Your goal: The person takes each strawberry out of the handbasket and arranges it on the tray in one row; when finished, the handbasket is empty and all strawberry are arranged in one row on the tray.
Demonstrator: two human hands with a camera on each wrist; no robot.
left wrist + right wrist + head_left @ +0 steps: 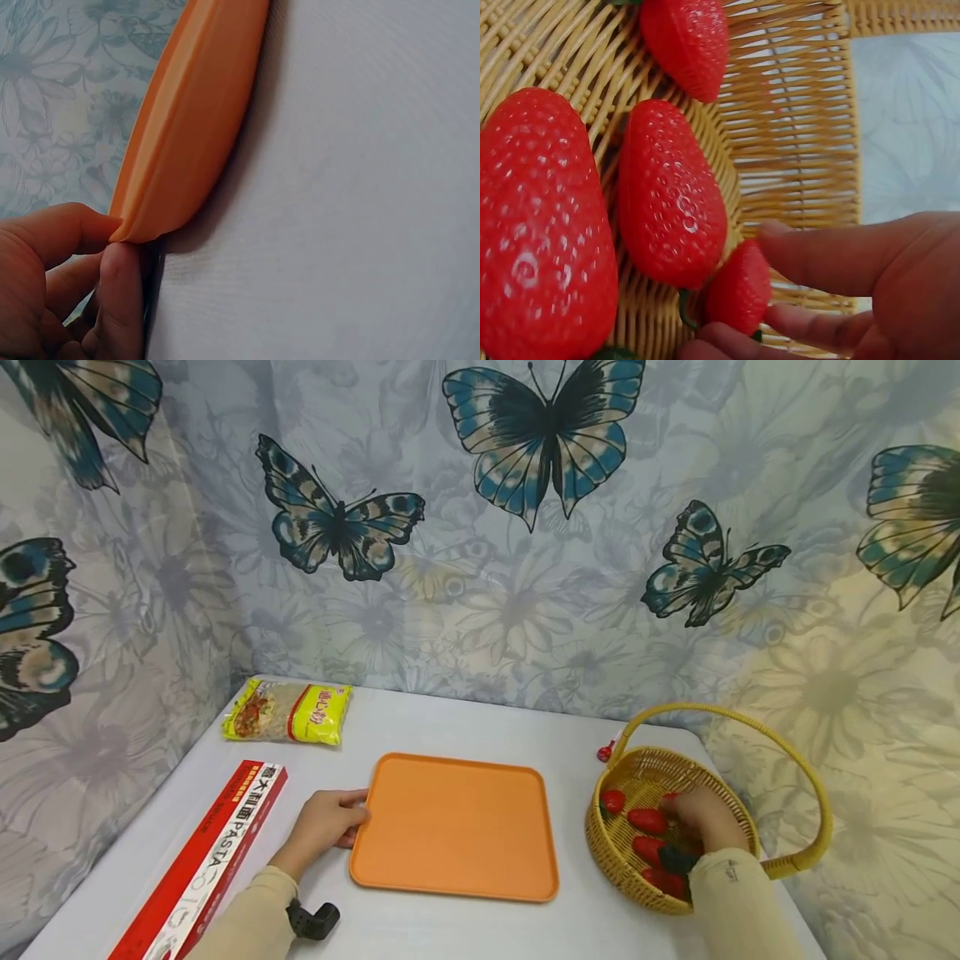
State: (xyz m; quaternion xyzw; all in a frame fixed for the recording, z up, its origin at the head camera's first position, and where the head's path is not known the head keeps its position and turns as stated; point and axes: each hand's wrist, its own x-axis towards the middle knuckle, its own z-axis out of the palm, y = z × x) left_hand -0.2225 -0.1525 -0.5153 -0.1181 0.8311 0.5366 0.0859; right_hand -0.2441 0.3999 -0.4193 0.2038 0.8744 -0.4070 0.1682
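An orange tray [457, 827] lies on the white table, and my left hand [326, 822] pinches its left rim between thumb and fingers. In the left wrist view the tray [195, 127] shows its edge, with the left hand [67, 277] at its corner. My right hand [705, 818] reaches into a yellow wicker basket [622, 860]. There, in the right wrist view, the right hand [870, 277] has thumb and fingers around a small red strawberry [739, 289]. Other strawberries [671, 195] lie beside it in the basket; the right hand and sleeve partly cover them in the head view.
A red and white pasta box [213, 860] lies along the table's left side. Behind it is a yellow food packet [288, 712]. The basket's tall handle [795, 747] arches over its right side. Butterfly-patterned cloth [517, 593] hangs behind the table.
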